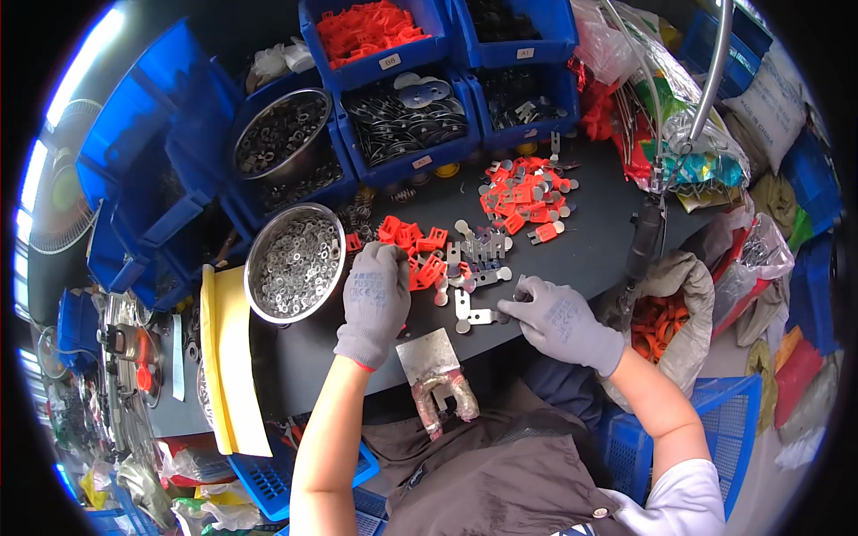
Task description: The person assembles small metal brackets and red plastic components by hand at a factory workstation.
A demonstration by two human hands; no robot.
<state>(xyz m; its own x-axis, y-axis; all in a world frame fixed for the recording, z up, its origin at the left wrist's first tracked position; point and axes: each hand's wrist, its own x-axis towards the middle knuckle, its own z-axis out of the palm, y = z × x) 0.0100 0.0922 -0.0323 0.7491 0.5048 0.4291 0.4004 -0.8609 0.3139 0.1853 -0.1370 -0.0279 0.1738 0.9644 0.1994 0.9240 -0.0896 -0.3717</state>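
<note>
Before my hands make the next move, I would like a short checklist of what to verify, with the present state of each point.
1. Both hands gloved: ok; left hand and right hand are covered in grey.
2. Red clips within left-hand reach: ok; the hand is at the nearer pile of red clips.
3. Metal strips near the right hand: ok; flat metal strips lie on the table.
4. Right-hand grip: cannot tell; what it pinches, if anything, is unclear.
5. Steel bowl upright: ok; it contains small metal rings.
6. Table's near edge clear: not ok; a metal plate is there.
</note>
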